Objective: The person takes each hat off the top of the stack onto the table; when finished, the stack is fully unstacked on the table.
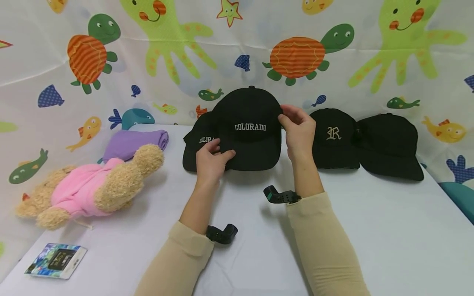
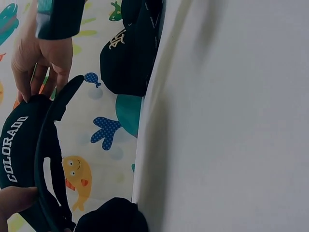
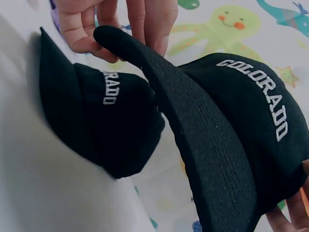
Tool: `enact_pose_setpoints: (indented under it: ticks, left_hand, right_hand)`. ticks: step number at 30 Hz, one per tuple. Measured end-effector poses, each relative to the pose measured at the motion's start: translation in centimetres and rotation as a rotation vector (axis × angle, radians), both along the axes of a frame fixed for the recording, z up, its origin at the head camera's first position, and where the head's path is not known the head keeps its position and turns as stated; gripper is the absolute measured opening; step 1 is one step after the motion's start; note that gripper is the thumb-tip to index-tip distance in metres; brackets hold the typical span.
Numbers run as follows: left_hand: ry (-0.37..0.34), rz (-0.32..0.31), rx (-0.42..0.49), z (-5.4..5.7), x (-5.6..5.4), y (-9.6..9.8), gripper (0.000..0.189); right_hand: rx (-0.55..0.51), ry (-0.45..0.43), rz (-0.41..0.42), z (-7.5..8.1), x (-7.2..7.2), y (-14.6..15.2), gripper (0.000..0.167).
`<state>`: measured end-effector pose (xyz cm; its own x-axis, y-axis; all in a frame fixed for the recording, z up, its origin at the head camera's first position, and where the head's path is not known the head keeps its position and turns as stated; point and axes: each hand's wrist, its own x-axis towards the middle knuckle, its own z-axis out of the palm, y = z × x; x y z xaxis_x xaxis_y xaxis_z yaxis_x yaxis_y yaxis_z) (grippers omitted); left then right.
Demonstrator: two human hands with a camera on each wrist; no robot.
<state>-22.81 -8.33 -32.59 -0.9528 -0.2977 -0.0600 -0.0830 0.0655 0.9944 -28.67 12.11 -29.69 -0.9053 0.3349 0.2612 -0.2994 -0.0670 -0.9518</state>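
Observation:
A black baseball cap (image 1: 252, 123) lettered COLORADO is held up off the table between both hands. My left hand (image 1: 212, 162) pinches one end of its brim; in the right wrist view the fingers (image 3: 149, 24) of that hand are at the brim's edge. My right hand (image 1: 299, 133) grips the side of the crown, with the thumb in front. Behind and left of the held cap stands a second black COLORADO cap (image 1: 191, 152), partly hidden by it and by my left hand. The left wrist view shows the held cap (image 2: 21, 145) from the side, with its back strap visible.
A black cap with a gold R (image 1: 333, 139) and a plain black cap (image 1: 390, 144) stand at the right. On the left lie a teddy bear in pink (image 1: 85, 189), a folded purple cloth (image 1: 135, 144) and a colourful flat packet (image 1: 56, 261). A patterned curtain (image 1: 229, 53) hangs behind the white table (image 1: 400, 246).

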Motion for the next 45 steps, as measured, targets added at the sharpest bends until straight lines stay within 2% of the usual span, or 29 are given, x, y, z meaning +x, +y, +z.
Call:
enact_pose_setpoints:
  ticks: [6, 14, 19, 25, 32, 38, 45]
  left_hand:
    - [0.012, -0.007, 0.029, 0.0, -0.1, 1.2, 0.061]
    - [0.026, -0.059, 0.061, -0.4, -0.4, 3.5, 0.060]
    - [0.022, -0.074, 0.066, -0.6, -0.8, 4.5, 0.057]
    - [-0.024, -0.095, 0.023, -0.8, -1.3, 5.3, 0.054]
    - [-0.058, -0.137, 0.028, -1.6, -1.8, 5.8, 0.054]
    - [-0.094, -0.148, 0.006, -2.6, -2.2, 6.0, 0.053]
    - [-0.119, -0.147, 0.008, -3.1, -2.3, 6.1, 0.054]
  right_hand:
    - [-0.036, 0.009, -0.020, 0.1, -0.2, 0.9, 0.021]
    - [-0.125, 0.028, -0.085, 0.2, 0.0, 2.8, 0.021]
    - [-0.144, 0.047, -0.116, 0.3, 0.1, 3.5, 0.019]
    - [-0.126, 0.027, -0.151, 0.2, 0.0, 4.0, 0.019]
    - [-0.083, -0.008, -0.168, -0.4, -0.3, 4.5, 0.020]
    - [-0.021, -0.097, -0.154, -1.3, -0.7, 4.9, 0.021]
    - [0.028, -0.178, -0.134, -2.5, -1.3, 5.2, 0.024]
